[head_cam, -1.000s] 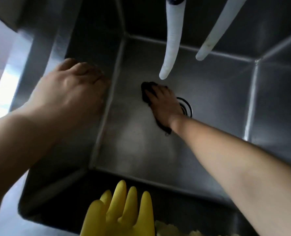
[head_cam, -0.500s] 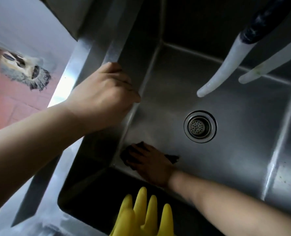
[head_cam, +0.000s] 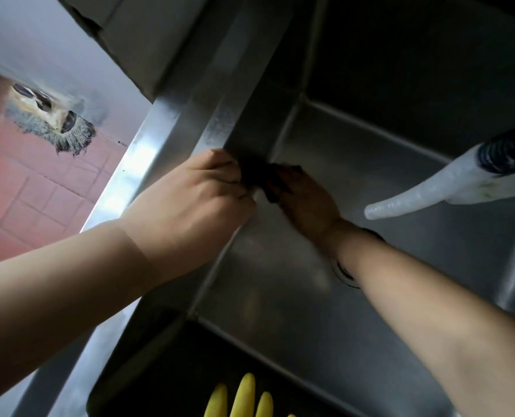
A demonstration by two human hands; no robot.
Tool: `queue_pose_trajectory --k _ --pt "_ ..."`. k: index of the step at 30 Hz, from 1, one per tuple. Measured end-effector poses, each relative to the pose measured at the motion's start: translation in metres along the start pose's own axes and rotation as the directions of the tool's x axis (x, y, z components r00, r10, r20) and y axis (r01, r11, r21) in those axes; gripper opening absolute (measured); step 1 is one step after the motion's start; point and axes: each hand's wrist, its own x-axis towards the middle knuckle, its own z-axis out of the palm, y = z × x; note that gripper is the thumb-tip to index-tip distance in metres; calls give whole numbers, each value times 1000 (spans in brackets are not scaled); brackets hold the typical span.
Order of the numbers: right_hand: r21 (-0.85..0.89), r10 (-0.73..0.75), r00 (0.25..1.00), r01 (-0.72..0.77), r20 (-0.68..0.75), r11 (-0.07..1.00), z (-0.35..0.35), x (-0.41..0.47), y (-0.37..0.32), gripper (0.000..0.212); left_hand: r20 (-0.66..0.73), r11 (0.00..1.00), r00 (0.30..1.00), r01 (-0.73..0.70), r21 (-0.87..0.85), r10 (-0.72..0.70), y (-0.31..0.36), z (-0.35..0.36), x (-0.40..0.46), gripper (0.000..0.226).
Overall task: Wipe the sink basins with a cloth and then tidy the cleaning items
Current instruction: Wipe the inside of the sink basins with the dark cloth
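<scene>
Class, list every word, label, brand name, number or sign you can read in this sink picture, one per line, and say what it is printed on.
None: no readable text shows anywhere.
The steel sink, dark cloth, white hose and yellow glove carry no visible print.
The dark marks on the grey wall are damage, not lettering.

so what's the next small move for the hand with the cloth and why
Probably drag the dark cloth down the left wall of the steel sink basin toward the floor. The right hand presses it high against that wall, near the corner, while the left hand rests on the rim beside it, so a downward stroke looks like the natural way to cover the wall below.
</scene>
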Motion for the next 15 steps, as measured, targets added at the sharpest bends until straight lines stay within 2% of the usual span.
queue_pose_trajectory --k 2,4,10,12,15 --pt "-33 160 986 -162 -38 986 -15 22 26 46 6 1000 1000 2 5 -2 0 0 0 21" --pt "-50 255 965 -258 -62 965 -30 40 39 47 15 1000 1000 2 4 -2 1 0 1 19" --pt "46 419 899 -416 -125 908 -43 8 40 52 37 1000 999 -1 7 0 2 -6 4 13" --pt "162 552 824 -532 -126 831 -48 -24 57 51 45 1000 999 -11 13 11 2 -6 3 12" --pt "155 735 665 -719 -133 678 -60 -80 85 47 36 999 999 -33 23 32 1 -2 2 16"
